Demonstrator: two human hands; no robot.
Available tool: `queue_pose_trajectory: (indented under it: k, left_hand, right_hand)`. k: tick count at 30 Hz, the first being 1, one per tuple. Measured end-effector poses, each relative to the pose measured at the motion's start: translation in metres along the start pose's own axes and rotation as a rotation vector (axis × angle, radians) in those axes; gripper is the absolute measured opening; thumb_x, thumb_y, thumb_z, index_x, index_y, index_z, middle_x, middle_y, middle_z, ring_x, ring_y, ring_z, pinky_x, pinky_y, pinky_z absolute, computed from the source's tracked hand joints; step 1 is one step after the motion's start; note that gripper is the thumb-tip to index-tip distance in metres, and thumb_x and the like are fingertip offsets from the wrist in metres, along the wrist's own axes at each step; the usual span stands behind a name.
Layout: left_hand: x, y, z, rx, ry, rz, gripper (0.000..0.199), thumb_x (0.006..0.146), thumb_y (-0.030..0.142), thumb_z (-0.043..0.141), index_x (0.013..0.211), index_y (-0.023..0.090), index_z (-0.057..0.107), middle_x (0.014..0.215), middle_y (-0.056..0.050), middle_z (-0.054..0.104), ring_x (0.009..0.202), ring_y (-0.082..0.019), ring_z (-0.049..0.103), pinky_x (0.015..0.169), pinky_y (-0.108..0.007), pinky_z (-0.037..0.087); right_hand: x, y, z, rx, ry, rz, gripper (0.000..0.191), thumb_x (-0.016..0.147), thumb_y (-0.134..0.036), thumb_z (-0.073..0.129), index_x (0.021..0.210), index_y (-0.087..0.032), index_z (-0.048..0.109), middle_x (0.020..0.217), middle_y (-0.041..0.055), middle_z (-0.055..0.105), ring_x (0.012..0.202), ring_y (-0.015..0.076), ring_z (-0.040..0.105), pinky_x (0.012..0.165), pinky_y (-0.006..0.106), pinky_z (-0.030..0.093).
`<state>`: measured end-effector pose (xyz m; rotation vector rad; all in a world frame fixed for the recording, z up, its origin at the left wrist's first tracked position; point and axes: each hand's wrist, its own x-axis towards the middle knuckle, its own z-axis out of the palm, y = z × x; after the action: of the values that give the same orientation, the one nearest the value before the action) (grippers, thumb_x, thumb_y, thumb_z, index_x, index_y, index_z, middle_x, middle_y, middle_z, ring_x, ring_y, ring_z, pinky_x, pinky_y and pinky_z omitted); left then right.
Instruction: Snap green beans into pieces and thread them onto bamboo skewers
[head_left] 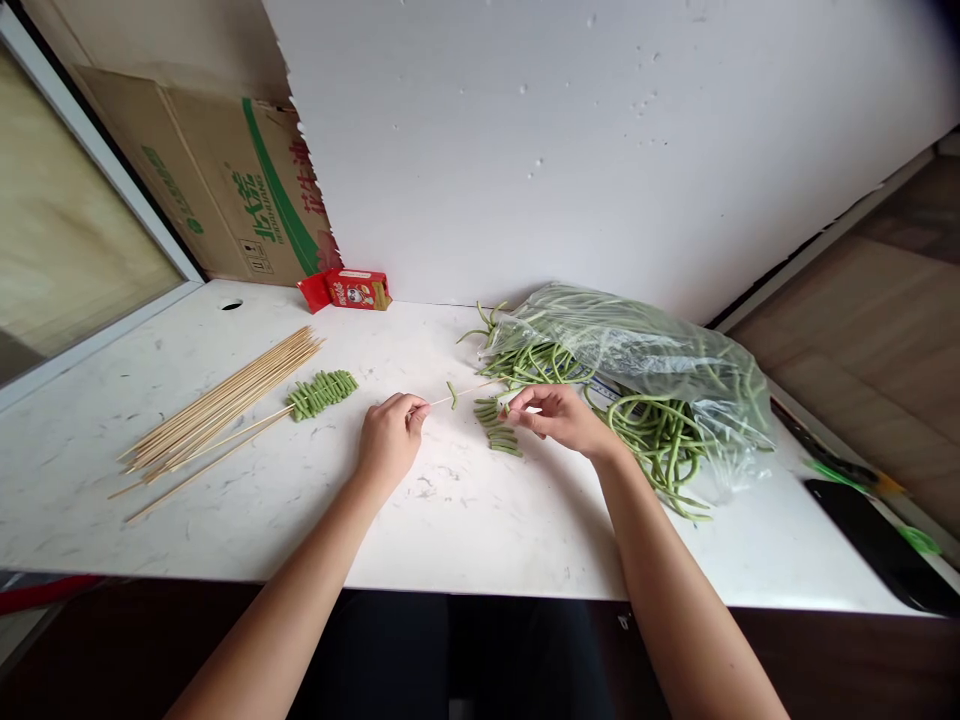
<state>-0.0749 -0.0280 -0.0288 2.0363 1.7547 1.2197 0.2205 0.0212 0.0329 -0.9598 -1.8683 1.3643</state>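
- Wooden skewer point(477, 388): pinched in the left grip point(391, 432), one bean piece point(452, 396) on it.
- Right grip point(559, 418): fingertips at the row of cut beans point(501, 432); whether one is pinched, cannot tell.
- Step, by appearance: threading; next move calls for aligning a piece with the skewer's tip.
- Bag of beans point(652, 345): beyond the right grip, limiting reach there.
- Worktop point(450, 530): open room between both grips and its near edge.
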Motion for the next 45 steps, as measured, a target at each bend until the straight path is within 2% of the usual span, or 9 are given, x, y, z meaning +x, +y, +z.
queue_pose_trajectory:
  k: [3,6,9,15,20,34,45]
  left_hand:
    - [0.000,0.001,-0.002,-0.004,0.023,0.010,0.012,0.100,0.022,0.060,0.091,0.021,0.068,0.089,-0.003,0.075,0.075,-0.019,0.066,0.078,-0.034,0.048]
    - [0.000,0.003,-0.004,-0.015,0.059,0.018,0.013,0.101,0.023,0.060,0.091,0.021,0.069,0.089,-0.003,0.075,0.074,-0.019,0.065,0.078,-0.034,0.048]
    - [0.000,0.004,-0.006,-0.038,0.092,0.031,0.014,0.101,0.024,0.060,0.092,0.021,0.069,0.091,-0.004,0.076,0.078,-0.019,0.066,0.079,-0.033,0.047]
    - [0.000,0.003,-0.005,-0.027,0.101,0.075,0.015,0.101,0.026,0.062,0.090,0.021,0.070,0.089,-0.002,0.076,0.072,-0.017,0.064,0.079,-0.034,0.046]
    - [-0.001,0.004,-0.005,-0.019,0.102,0.096,0.012,0.099,0.023,0.064,0.090,0.022,0.071,0.090,-0.001,0.077,0.074,-0.017,0.065,0.076,-0.033,0.044]
    - [-0.001,0.004,-0.006,-0.021,0.113,0.088,0.011,0.098,0.021,0.066,0.088,0.022,0.070,0.088,0.000,0.077,0.073,-0.017,0.065,0.076,-0.033,0.043]
    - [0.000,0.005,-0.008,-0.008,0.103,0.065,0.014,0.098,0.022,0.065,0.085,0.022,0.071,0.087,-0.001,0.078,0.076,-0.018,0.066,0.076,-0.034,0.044]
  right_hand:
    - [0.005,0.008,0.005,0.281,0.166,0.008,0.029,0.079,-0.044,0.090,0.095,-0.023,0.079,0.084,0.0049,0.077,0.069,0.0155,0.063,0.051,0.025,0.040]
    - [0.012,0.016,0.009,0.492,0.314,0.008,0.033,0.074,-0.040,0.094,0.100,-0.024,0.082,0.087,0.0027,0.076,0.070,0.0122,0.062,0.051,0.022,0.041]
    - [0.018,0.022,0.010,0.603,0.377,0.030,0.032,0.072,-0.037,0.096,0.097,-0.023,0.083,0.090,0.0019,0.075,0.075,0.0105,0.062,0.056,0.019,0.048]
    - [0.020,0.030,0.014,0.683,0.308,0.049,0.023,0.076,-0.033,0.094,0.092,-0.023,0.081,0.096,0.0010,0.075,0.082,0.0096,0.066,0.071,0.016,0.056]
    - [0.019,0.031,0.016,0.685,0.265,0.028,0.021,0.082,-0.037,0.090,0.094,-0.024,0.080,0.115,0.0034,0.077,0.097,0.0130,0.071,0.078,0.018,0.060]
    - [0.019,0.035,0.015,0.666,0.291,0.070,0.023,0.082,-0.037,0.090,0.099,-0.024,0.080,0.112,0.0046,0.080,0.101,0.0167,0.076,0.078,0.020,0.063]
    - [0.020,0.032,0.016,0.589,0.321,0.067,0.029,0.080,-0.042,0.091,0.098,-0.022,0.081,0.107,0.0055,0.080,0.097,0.0167,0.075,0.071,0.021,0.059]
